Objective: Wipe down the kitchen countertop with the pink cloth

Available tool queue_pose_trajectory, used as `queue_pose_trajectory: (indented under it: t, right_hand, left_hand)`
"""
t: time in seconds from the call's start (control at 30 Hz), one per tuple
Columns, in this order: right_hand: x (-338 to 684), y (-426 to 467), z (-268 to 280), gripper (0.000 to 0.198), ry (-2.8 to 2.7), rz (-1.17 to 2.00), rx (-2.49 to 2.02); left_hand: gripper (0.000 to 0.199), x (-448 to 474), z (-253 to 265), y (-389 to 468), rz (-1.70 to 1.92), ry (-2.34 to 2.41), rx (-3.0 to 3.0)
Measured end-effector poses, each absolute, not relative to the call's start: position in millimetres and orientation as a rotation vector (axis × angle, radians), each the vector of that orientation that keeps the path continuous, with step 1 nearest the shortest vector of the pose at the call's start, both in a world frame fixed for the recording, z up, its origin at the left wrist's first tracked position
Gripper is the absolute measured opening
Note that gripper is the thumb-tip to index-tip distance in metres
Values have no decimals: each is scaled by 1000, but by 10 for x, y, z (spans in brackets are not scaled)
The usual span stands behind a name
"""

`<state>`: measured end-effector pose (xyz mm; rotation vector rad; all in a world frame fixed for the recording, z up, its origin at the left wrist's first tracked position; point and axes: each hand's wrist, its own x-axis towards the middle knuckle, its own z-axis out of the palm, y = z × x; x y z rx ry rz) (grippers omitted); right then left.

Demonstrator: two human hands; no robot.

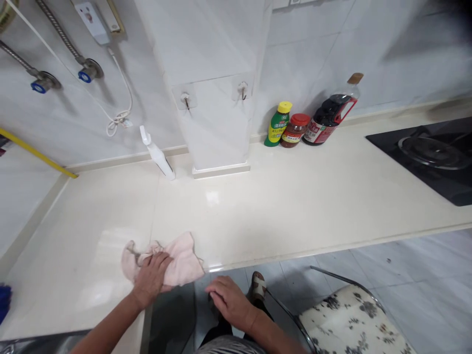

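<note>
My left hand point(152, 278) presses down on a pale pink cloth point(182, 263), its fingers bent over the crumpled part. The cloth lies on the cream countertop point(280, 211) close to the inner front corner, and its right end spreads out flat. Just off the counter's front edge hangs my right hand point(229, 301), its fingers curled in, with nothing visible in it. Behind the cloth, against the wall, stands a white spray bottle point(158, 156).
A green bottle point(278, 125), a red-lidded jar point(295, 132) and a dark sauce bottle point(328, 118) stand by the wall. To the right is a black gas hob point(435, 152). A floral-seated chair point(354, 319) stands below. A yellow pipe point(40, 153) meets the left corner.
</note>
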<state>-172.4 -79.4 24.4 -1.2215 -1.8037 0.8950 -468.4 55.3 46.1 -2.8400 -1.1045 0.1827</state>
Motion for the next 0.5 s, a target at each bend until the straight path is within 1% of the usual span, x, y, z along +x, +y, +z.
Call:
queue_pose_trajectory:
  t: [0.1,0.2,0.37,0.5]
  right_hand:
    - [-1619,-974,167,21,-1741,921,-1345]
    - [-1483,-1141,123,23,-1666,921,-1453]
    - [-1290,-1381,30,26,-1482,857,-1569]
    - [-1033,-1578,-85,27,-1339,820,-1649]
  left_hand:
    - [60,-4980,514,658,198,-1135,-2821]
    - [49,-4894,574,657,264,-1184,-2814]
    - [37,-4247,652,419,384,-1122,-2909]
    - [29,-3562,578,219,392,-1026,-2898]
